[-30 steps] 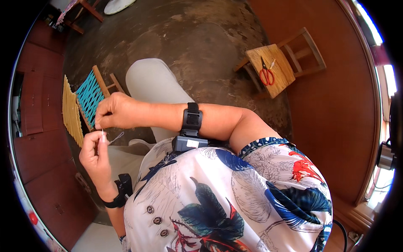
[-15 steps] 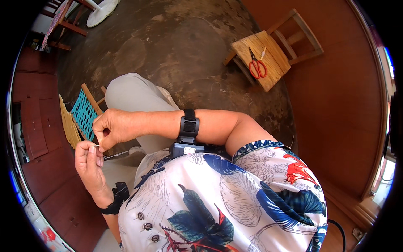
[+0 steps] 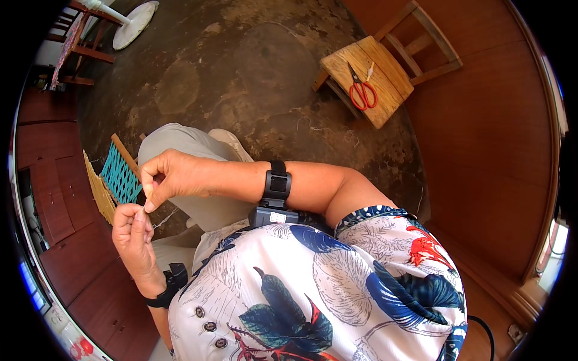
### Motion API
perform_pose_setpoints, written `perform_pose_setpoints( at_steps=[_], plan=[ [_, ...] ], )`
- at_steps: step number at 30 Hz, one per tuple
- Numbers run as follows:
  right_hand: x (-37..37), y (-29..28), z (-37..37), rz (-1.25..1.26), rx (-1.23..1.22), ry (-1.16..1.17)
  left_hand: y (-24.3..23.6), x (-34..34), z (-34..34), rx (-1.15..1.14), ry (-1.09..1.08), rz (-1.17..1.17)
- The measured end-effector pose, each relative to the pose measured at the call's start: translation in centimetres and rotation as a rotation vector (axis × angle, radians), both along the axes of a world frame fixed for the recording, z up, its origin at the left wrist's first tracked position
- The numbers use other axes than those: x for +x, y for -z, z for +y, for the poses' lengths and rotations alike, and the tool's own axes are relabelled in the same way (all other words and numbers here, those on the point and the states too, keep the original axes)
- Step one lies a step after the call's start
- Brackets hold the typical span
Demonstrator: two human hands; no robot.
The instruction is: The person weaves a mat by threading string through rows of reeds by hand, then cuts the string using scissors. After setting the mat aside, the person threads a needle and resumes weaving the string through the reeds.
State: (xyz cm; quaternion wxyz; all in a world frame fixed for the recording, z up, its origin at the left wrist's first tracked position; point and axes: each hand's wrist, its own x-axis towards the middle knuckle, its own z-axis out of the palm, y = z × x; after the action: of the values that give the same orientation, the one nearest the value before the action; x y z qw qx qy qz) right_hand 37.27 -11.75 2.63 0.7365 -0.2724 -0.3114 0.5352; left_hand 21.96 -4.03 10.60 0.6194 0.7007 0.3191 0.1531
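Two hands (image 3: 171, 175) with thread (image 3: 166, 218); blurred contents (image 3: 37, 233) in cabinet (image 3: 55, 201)

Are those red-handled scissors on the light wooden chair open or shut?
Shut, it appears: the red-handled scissors lie on the light wooden chair's seat, their dark blades together, tapering to one tip.

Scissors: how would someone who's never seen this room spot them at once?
By the tall brown wood panel on the right stands a small wooden chair. On its seat lie the scissors, dark blades pointing toward the top of the picture. Their two red looped handles set them apart from the small pale item beside them.
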Motion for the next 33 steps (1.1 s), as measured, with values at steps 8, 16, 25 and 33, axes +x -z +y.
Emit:
perform_pose_setpoints(
  at_steps=[8,16,25,33],
  plan=[
    [1.1,0.1,-0.6,0.184,-0.045,-0.076,0.3,0.1,0.8,-0.114,0.016,-0.079],
    [2.5,0.1,-1.2,-0.065,-0.079,0.035,0.9,-0.2,0.9,-0.139,-0.029,-0.108],
    [1.4,-0.2,-1.6,-1.009,0.191,0.587,0.7,1.1,0.3,0.481,0.22,0.051],
    [0.8,0.5,-2.6,-1.096,0.245,0.594,2.4,2.3,-0.5,-0.239,0.054,0.172]
  ],
)
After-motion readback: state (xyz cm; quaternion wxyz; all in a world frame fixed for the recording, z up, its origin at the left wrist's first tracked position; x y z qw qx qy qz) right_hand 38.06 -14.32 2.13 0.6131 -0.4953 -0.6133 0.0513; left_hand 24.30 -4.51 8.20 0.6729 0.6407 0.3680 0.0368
